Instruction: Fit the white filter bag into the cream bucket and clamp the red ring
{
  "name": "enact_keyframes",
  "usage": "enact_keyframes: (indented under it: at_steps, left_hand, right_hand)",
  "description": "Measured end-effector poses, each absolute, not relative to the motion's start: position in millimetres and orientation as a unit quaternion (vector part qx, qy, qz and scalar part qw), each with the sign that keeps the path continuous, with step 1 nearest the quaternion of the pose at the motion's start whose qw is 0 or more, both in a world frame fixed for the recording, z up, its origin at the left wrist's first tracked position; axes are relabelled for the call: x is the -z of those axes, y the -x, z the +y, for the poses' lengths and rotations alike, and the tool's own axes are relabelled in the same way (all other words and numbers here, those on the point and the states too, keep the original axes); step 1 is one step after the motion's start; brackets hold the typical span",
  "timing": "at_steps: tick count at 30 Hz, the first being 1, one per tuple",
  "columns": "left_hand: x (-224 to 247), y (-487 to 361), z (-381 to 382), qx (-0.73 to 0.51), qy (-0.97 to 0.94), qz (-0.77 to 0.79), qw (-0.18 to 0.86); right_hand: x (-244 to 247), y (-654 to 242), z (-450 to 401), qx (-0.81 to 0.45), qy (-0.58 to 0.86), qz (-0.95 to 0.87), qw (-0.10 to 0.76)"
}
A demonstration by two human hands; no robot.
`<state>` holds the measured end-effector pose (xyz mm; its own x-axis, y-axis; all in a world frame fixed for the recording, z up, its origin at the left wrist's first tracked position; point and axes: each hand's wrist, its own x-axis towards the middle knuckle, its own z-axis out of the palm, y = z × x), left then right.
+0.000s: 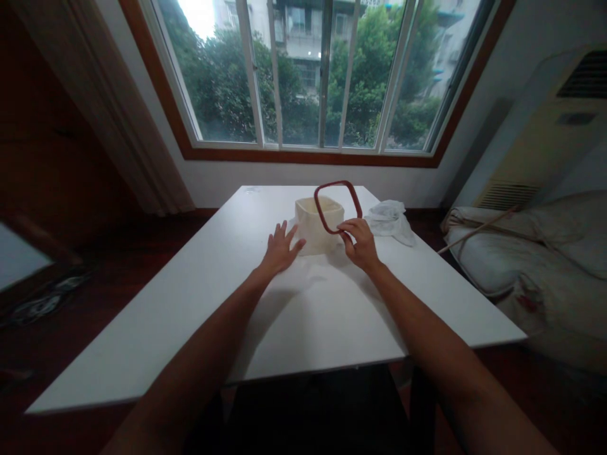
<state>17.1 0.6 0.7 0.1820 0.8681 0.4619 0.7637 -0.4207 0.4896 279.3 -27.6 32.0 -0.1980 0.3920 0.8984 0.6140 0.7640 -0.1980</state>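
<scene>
The right hand [361,243] pinches the red frame [356,201] before the bin [310,230]; the left hand [281,248], fingers spread wide, is at the bin's left. The bin looks empty, though its floor is hidden. Right of it lies a bag [389,219].

The left hand [281,251] and right hand [361,245] are bare; the left forearm [211,335], toward seven o'clock, and right forearm [427,319], toward five, taper wristward.
</scene>
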Motion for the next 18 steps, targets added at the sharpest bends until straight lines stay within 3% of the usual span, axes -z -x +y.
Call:
enact_keyframes:
  at_steps: [4,9,14,18]
  left_hand:
    - [-32.4,-9.7,-20.2,-0.495,-0.721,0.471,0.115]
    - [-46.0,7.1,-24.4,-0.514,-0.671,0.498,0.193]
    - [-42.9,55.9,-0.1,-0.604,-0.522,0.578,0.169]
    - [-24.4,95.1,17.8,-0.605,-0.421,0.651,0.18]
  right_hand:
    - [-27.9,-265.5,-31.0,0.136,0.276,-0.836,0.454]
    - [-22.4,-241.9,-40.0,0.14,0.247,-0.871,0.401]
    - [-21.9,-237.0,-44.1,0.15,0.268,-0.833,0.461]
    - [-16.4,-254.0,-29.2,0.143,0.327,-0.792,0.495]
